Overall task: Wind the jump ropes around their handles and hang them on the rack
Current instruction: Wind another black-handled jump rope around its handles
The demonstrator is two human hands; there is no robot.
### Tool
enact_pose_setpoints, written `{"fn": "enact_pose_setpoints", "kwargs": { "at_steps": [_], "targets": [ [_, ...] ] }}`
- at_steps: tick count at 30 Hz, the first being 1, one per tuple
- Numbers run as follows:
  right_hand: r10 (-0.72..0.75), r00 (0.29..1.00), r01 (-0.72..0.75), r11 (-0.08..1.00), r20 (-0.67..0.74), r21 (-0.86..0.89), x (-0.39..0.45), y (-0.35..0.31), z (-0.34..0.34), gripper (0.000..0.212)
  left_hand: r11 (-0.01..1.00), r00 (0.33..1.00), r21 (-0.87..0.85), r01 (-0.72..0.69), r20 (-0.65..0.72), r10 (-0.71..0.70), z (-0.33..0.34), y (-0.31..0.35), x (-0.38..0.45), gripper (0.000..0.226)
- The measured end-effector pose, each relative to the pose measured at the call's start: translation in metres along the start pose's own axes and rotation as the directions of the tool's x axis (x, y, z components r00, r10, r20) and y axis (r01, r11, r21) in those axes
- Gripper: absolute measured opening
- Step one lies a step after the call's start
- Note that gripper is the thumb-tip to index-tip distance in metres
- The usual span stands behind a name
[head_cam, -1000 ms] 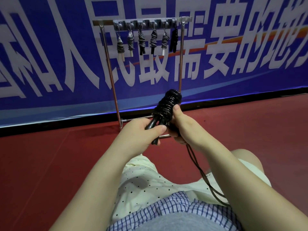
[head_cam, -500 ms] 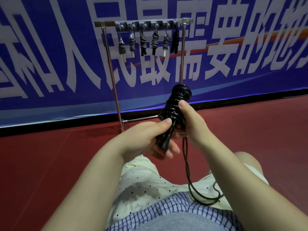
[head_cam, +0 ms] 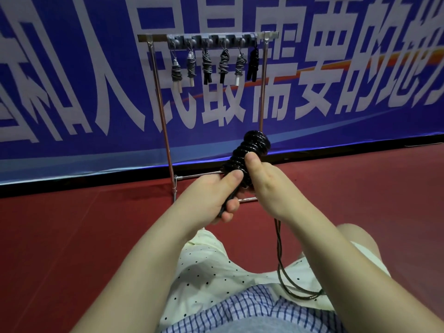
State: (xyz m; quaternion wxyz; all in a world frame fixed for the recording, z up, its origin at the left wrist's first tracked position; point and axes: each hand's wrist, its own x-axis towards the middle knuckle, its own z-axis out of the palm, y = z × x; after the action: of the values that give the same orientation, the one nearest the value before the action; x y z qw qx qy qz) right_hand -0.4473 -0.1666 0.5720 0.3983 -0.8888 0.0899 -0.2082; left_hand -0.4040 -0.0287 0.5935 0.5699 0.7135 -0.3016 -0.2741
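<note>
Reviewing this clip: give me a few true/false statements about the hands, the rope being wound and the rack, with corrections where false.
1. Both hands grip the black jump rope bundle. True: the left hand holds its lower end, and the right hand holds the coils with the thumb on top.
2. The rope is fully wound. False: a loose cord hangs below the right hand onto the lap.
3. Six wound ropes hang on the rack. True.
4. All hung ropes are black. False: only the rightmost bundle is all black; the others are wound in grey cord.
5. The rack stands on a red floor before a blue banner. True.
</note>
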Motion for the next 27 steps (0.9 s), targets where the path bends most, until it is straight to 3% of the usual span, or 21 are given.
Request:
{"fn": "enact_pose_setpoints", "kwargs": {
  "at_steps": [4, 10, 12, 14, 19, 21, 23, 24, 26, 27],
  "targets": [
    [0.014, 1.0, -0.014, 1.0, 0.003, 0.007, 0.003, 0.006, 0.006, 0.113, 0.976, 0.992, 0.214, -0.045, -0.107, 0.069, 0.002, -0.001, 0.006, 0.034],
    [0.107, 0.994, -0.104, 0.991, -0.033, 0.081, 0.001, 0.005, 0.014, 0.082, 0.901, 0.973, 0.432, -0.039, -0.189, 0.132, -0.004, -0.005, 0.008, 0.04],
    [0.206, 0.976, -0.218, 0.935, 0.071, 0.28, 0.001, 0.006, 0.009, 0.073, 0.83, 0.956, 0.557, -0.026, -0.23, 0.185, -0.009, -0.005, 0.008, 0.044],
    [0.214, 0.959, -0.275, 0.862, 0.186, 0.425, -0.001, 0.007, 0.002, 0.069, 0.766, 0.946, 0.643, 0.009, -0.253, 0.202, -0.009, -0.005, 0.006, 0.044],
    [0.227, 0.961, -0.275, 0.859, 0.16, 0.432, -0.003, 0.003, 0.003, 0.061, 0.473, 0.928, 0.877, 0.087, -0.244, 0.28, 0.001, -0.002, 0.006, 0.041],
    [0.235, 0.964, -0.266, 0.883, 0.124, 0.388, -0.002, 0.003, 0.002, 0.06, 0.415, 0.928, 0.908, 0.058, -0.203, 0.313, 0.005, -0.001, 0.006, 0.042],
    [0.235, 0.968, -0.251, 0.895, 0.089, 0.369, -0.001, 0.006, -0.001, 0.059, 0.44, 0.942, 0.897, 0.03, -0.173, 0.289, 0.008, 0.002, 0.004, 0.044],
    [0.233, 0.97, -0.241, 0.896, 0.068, 0.374, -0.001, 0.007, -0.003, 0.058, 0.501, 0.954, 0.865, 0.014, -0.162, 0.253, 0.008, 0.003, 0.003, 0.044],
    [0.222, 0.974, -0.215, 0.865, 0.04, 0.454, -0.002, 0.009, -0.006, 0.049, 0.748, 0.985, 0.663, -0.034, -0.105, 0.138, 0.005, 0.006, 0.004, 0.041],
    [0.208, 0.978, -0.193, 0.825, 0.032, 0.531, -0.001, 0.009, -0.006, 0.042, 0.885, 0.998, 0.465, -0.032, -0.04, 0.057, 0.001, 0.007, 0.005, 0.043]
  ]
}}
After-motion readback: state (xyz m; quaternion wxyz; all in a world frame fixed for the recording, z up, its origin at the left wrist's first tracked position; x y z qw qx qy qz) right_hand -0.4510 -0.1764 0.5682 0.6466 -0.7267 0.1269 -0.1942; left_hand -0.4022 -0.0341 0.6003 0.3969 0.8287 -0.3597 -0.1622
